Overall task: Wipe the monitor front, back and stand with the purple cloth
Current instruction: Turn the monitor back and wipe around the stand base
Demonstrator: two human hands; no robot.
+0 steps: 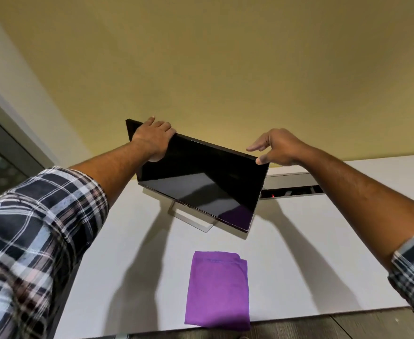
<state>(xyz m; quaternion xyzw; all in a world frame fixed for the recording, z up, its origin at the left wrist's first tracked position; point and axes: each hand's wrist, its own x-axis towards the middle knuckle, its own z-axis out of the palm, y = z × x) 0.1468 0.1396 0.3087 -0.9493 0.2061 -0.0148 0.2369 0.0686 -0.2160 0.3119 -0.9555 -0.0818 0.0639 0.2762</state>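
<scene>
From the head camera, a black monitor [198, 182] stands on a white desk [299, 253], its dark screen facing the person and its top edge running at a slant across the view. A silver stand [191, 220] shows below the lower edge of the screen and rests on the desk.

The left hand [153, 139] grips the top left part of the monitor: the fingers curl over the top edge and go behind it, and the thumb lies on the front of the screen. The right hand [275, 148] is at the top right corner. Its thumb tip touches that corner, while the other fingers are held loosely apart and slightly bent above the edge, holding nothing. Both forearms are bare, with checked sleeves [37, 241] rolled up above them.

The purple cloth [218, 291] lies folded flat on the desk, near its front edge and in front of the monitor, apart from the stand and from both hands. A purple reflection of it shows in the lower right corner of the screen.

Behind the monitor to the right, a grey cable slot [291, 189] is set into the desk, with a small red light inside. A yellow wall [201, 57] rises behind the desk.
</scene>
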